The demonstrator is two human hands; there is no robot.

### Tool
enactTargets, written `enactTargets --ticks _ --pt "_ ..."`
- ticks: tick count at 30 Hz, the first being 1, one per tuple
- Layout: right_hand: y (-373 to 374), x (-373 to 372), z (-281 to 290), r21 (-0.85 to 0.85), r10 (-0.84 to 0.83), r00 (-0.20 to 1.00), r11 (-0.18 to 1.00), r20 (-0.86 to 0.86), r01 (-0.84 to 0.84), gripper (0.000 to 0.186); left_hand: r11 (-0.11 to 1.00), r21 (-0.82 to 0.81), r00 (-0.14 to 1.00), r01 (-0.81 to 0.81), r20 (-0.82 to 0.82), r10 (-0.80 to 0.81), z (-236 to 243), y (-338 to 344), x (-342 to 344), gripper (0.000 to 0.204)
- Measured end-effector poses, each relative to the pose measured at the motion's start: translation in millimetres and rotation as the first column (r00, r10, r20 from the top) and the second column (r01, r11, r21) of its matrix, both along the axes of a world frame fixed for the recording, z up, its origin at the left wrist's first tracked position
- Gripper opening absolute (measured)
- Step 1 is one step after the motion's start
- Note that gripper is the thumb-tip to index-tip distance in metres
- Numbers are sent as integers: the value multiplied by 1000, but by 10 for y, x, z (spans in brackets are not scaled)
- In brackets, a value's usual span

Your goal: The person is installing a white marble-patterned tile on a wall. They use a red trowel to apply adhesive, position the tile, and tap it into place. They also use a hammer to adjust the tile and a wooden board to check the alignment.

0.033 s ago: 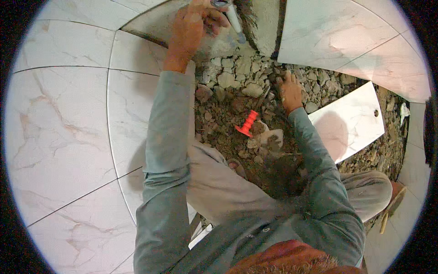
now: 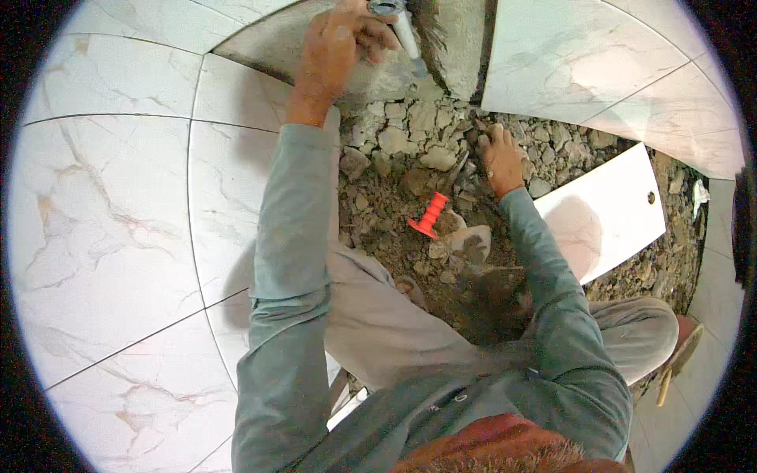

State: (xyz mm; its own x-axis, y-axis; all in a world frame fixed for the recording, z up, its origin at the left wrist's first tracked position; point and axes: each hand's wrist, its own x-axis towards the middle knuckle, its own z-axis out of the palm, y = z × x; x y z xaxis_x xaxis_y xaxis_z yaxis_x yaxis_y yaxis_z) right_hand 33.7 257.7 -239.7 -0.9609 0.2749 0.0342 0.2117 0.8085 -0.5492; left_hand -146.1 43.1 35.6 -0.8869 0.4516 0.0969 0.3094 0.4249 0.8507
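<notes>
A pale grey pipe-like piece (image 2: 404, 35) with a round ring end stands at the top of the view. My left hand (image 2: 335, 51) reaches up to it, fingers curled in against its side near the ring. My right hand (image 2: 502, 164) is down on the broken concrete rubble (image 2: 422, 126), its fingers bent into the pieces; whatever lies under the fingertips is hidden. Below and left of that hand, a red ribbed handle with a flared guard (image 2: 432, 214) rests on the dirt, touching neither hand. Beside the handle is a pale broken chunk (image 2: 471, 240).
White veined tiles (image 2: 102, 205) cover the floor to the left, and another tiled area (image 2: 576, 63) is at the upper right. A loose white tile with a small hole (image 2: 607, 213) lies over rubble by my right forearm. A wooden-handled tool (image 2: 673, 366) is beyond my right knee.
My right hand's fingers look more bent against the rubble than before. My left hand stays by the pipe-like piece, and the whole view has shifted very slightly.
</notes>
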Motion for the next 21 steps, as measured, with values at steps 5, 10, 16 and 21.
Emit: enactTargets --ticks 5,10,16,21 --pt "292 -1 -277 390 361 917 830 169 -399 54 1000 4 999 -15 -49 16 -70 106 44 67" --pt "427 -27 -207 11 219 972 976 -83 -219 29 993 -51 975 -105 -201 93 -49 259 170 63" --pt "142 -183 1336 -254 169 871 916 -461 -312 17 981 -89 868 -170 -485 106 -228 226 217 45" --pt "-130 -471 1983 -245 -2 730 943 -683 -227 15 837 -363 751 -410 -655 84 -157 279 207 44"
